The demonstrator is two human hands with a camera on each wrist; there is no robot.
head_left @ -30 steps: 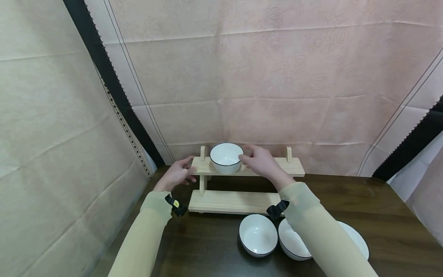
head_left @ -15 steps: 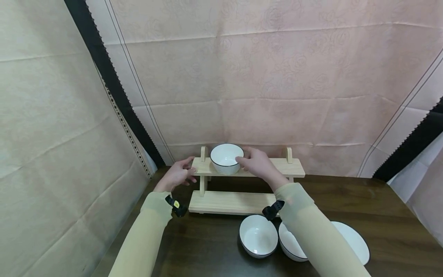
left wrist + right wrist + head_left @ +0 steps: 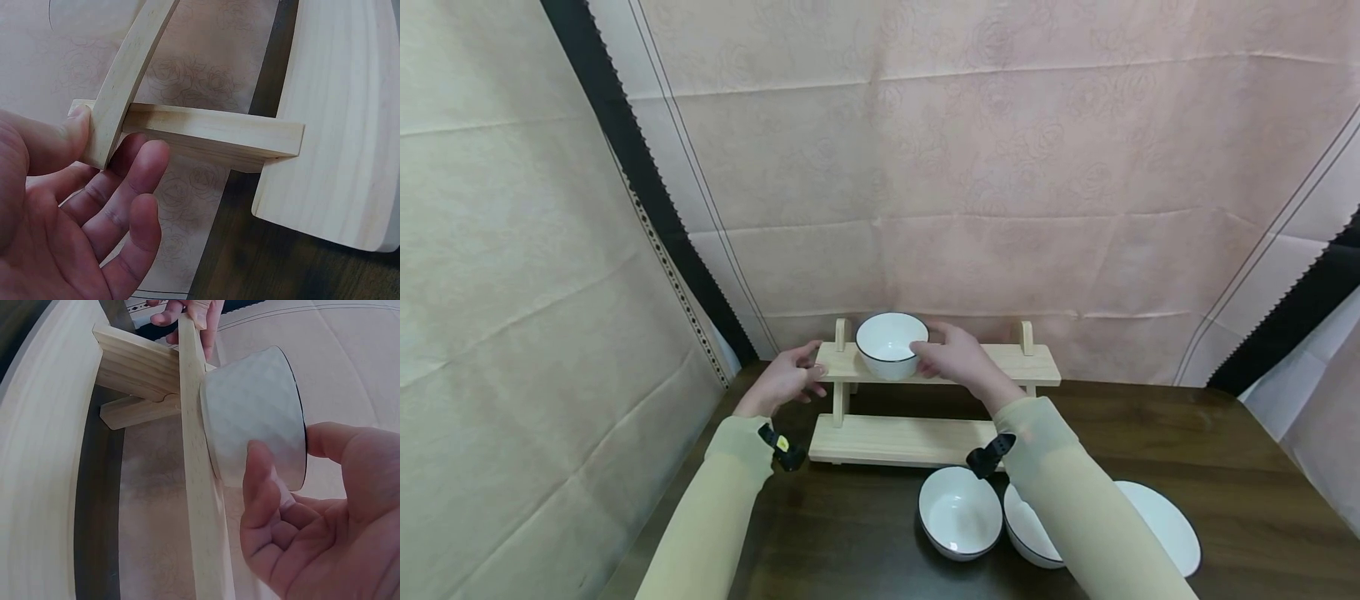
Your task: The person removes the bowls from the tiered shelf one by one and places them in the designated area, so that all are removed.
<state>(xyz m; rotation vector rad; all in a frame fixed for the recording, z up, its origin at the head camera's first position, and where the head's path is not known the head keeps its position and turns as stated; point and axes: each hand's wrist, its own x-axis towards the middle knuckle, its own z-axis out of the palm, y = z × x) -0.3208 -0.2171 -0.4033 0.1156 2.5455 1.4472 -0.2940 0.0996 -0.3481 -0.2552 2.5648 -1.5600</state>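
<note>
A white bowl (image 3: 887,360) with a dark rim stands upright on the left part of the upper board of a two-tier wooden shelf (image 3: 1018,360). My right hand (image 3: 964,364) holds the bowl at its right side. In the right wrist view, the thumb meets the bowl's rim and curled fingers (image 3: 259,487) lie against its faceted outer wall. At the shelf's left end, my left hand (image 3: 784,380) pinches the upper board. The left wrist view shows the thumb (image 3: 76,128) on top of that board's end, with fingers behind and below it.
On the dark wooden table (image 3: 842,542), in front of the shelf, stand a white bowl (image 3: 959,510), a second bowl (image 3: 1032,529) partly behind the right sleeve, and a white dish (image 3: 1165,525) farther right. A pale patterned cloth (image 3: 1000,192) hangs behind the shelf.
My right hand has shifted slightly left, its thumb now farther over the bowl's rim. The bowl and the left hand stay practically in place.
</note>
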